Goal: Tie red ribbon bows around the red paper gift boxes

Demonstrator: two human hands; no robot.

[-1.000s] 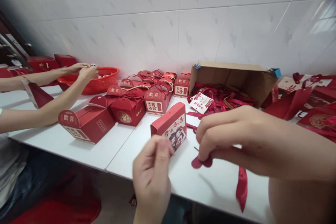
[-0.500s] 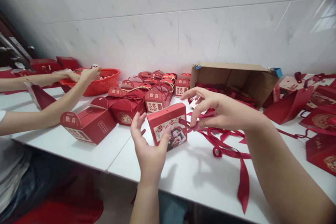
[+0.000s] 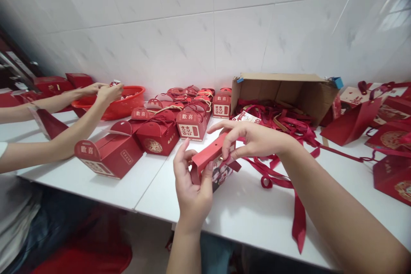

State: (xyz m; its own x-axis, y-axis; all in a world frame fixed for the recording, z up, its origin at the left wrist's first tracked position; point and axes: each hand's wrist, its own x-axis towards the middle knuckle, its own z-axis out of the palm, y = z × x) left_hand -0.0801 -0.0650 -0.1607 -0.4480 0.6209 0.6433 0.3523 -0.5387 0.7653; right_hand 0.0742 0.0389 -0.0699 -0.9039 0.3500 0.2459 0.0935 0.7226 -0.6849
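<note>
My left hand (image 3: 192,190) is closed around a small red gift box (image 3: 207,155) with a printed figure on its front, fingers behind and thumb on the front. The box is tilted so that its top, with a small hole, faces up. At its upper right, my right hand (image 3: 257,139) pinches a dark red ribbon (image 3: 236,165) against the printed front; the fingertips partly hide the ribbon. Loose red ribbons (image 3: 298,222) trail over the white table (image 3: 253,214) below my right forearm.
A cardboard carton (image 3: 285,78) on its side spills red ribbons at the back. Several red handled boxes (image 3: 157,137) stand left of centre. At far left a co-worker's hands (image 3: 107,93) are over an orange basin (image 3: 123,109). Red bags (image 3: 353,124) lie at right.
The gift box has tipped so its top now shows. My right hand has moved left and down onto the box with the ribbon. My left hand has shifted slightly right.
</note>
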